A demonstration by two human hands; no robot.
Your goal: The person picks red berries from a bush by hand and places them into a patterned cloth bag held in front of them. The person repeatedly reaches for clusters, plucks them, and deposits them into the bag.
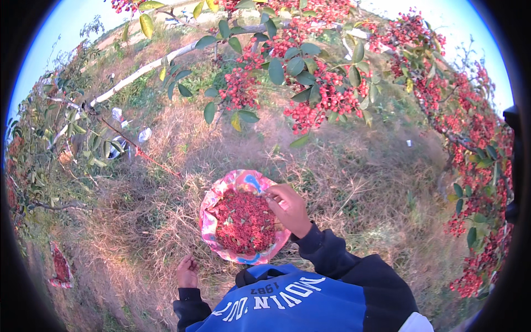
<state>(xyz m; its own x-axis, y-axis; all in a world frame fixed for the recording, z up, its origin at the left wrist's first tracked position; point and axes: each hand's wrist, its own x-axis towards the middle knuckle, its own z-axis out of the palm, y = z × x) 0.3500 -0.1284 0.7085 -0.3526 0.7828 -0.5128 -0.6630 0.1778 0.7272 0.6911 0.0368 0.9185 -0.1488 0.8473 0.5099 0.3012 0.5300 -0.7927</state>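
Note:
In front of my body is a round container lined with pink patterned plastic (208, 227), filled with red berries (244, 222) that look like Sichuan pepper, with a few green leaves among them. My right hand (289, 211) is over the container's right rim, thumb and forefinger pinched together at its upper right. Whether something small is between those fingertips is too fine to make out. To the lower left of the container, my left hand (188, 270) hangs apart from it above the dry grass. Its fingers are curled in, and nothing shows in them.
Overhead, a pale branch (141, 76) crosses the view, with berry clusters (319, 99) hanging ahead. More laden branches (464, 137) line the right side. A red cord (155, 159) slants from the left branch. Another berry-filled bag (61, 265) lies far left on dry grass (145, 232).

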